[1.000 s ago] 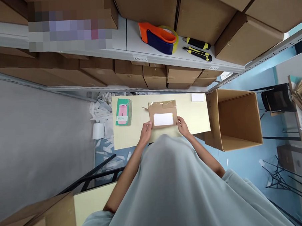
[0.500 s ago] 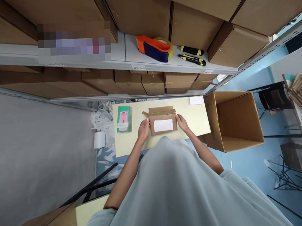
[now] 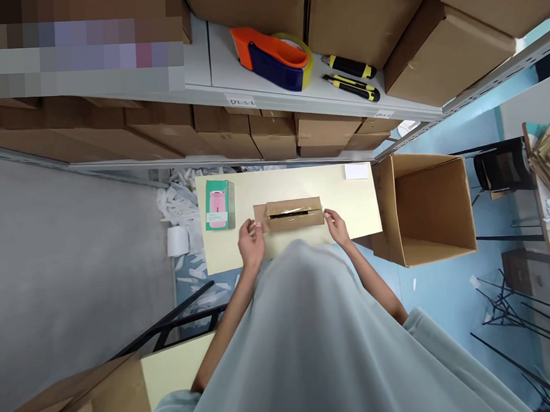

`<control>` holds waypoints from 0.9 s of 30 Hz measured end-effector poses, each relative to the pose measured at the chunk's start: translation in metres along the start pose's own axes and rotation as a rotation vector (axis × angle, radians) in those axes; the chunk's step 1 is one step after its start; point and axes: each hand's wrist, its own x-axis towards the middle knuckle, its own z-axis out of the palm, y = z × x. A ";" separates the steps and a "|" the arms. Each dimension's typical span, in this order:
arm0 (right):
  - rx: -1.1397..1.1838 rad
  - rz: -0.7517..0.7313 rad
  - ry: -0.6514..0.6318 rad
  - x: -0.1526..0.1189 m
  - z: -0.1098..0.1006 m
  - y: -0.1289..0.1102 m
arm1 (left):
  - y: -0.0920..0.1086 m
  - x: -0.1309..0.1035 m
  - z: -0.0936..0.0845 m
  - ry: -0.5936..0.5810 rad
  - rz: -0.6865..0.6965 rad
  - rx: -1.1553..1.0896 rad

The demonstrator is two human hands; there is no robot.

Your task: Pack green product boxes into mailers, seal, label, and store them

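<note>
A small brown cardboard box (image 3: 296, 221) rests on the pale yellow table (image 3: 241, 256), its long taped side with a dark slit facing up and a flap sticking out at its left end. My left hand (image 3: 251, 240) is beside that flap, thumb and fingers curled near its edge; whether they grip it is hard to tell. My right hand (image 3: 336, 225) has its fingertips at the right end of the box, pinched close to the corner. A green box with a pink picture (image 3: 217, 205) lies at the table's left. A white label (image 3: 356, 171) lies at the back right.
A shelf (image 3: 196, 63) above the table holds cardboard boxes, an orange and blue tape dispenser (image 3: 273, 59) and two yellow-black cutters (image 3: 351, 76). A large open carton (image 3: 434, 211) stands right of the table. White paper scraps (image 3: 179, 204) lie at the left.
The small box has been turned, so its white label no longer shows and the slit side faces up. My left hand has moved slightly left and down. The camera view has shifted.
</note>
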 end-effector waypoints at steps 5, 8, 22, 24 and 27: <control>-0.186 -0.180 -0.025 0.020 -0.006 -0.027 | 0.030 0.001 -0.008 -0.022 0.327 0.203; -0.265 -0.213 -0.091 0.033 -0.006 -0.043 | 0.033 0.006 -0.001 -0.207 0.423 0.278; -0.768 -0.208 -0.223 0.075 0.055 -0.097 | -0.024 -0.012 0.008 -0.333 0.468 0.257; -0.782 -0.172 -0.212 0.075 0.058 -0.094 | -0.027 -0.012 0.011 -0.311 0.420 0.261; -0.741 -0.193 -0.255 0.075 0.042 -0.085 | -0.027 -0.009 0.015 -0.301 0.372 0.265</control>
